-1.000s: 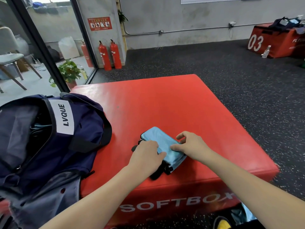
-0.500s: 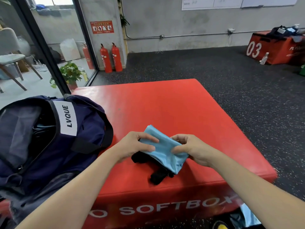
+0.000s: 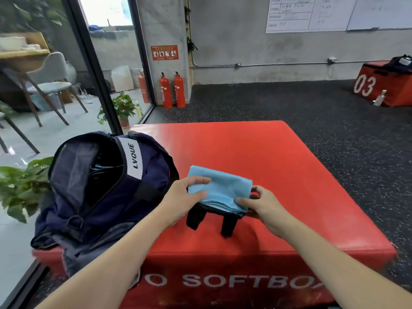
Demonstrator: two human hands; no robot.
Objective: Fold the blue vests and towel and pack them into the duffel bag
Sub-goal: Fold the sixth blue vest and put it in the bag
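The folded blue vest (image 3: 219, 189) is held just above the red soft box (image 3: 278, 166), between both hands and close beside the duffel bag (image 3: 104, 192). The left hand (image 3: 181, 200) grips the vest's left edge: thumb on top, fingers curled under the fold. The right hand (image 3: 262, 207) pinches the right near corner, thumb on the blue cloth, fingers curled behind. Both grips are closed on the cloth. Holding the bundle at two opposite edges appears meant to keep the layers stacked flat so the fold does not open during transfer.

Two black straps (image 3: 228, 224) hang below the bundle and reach the box top. They are loose and, in my judgement, could snag on the bag opening.

The bag stands at the left edge of the box with its main opening unzipped and facing the person, which leaves a short path from fold to bag. Pale blue cloth (image 3: 104, 169) is visible inside; whether this is a vest or the towel cannot be told.

Legible writing:
- Bag, white label (image 3: 131, 159): "LVQUE".
- Box front face: "SOFTBO", the rest cut off by the arm.
- A second red box (image 3: 388, 85) far right: "03".
- A red wall sign (image 3: 165, 52) above two fire extinguishers (image 3: 172, 90): text too small to read.
- A whiteboard (image 3: 312, 13): handwriting illegible.
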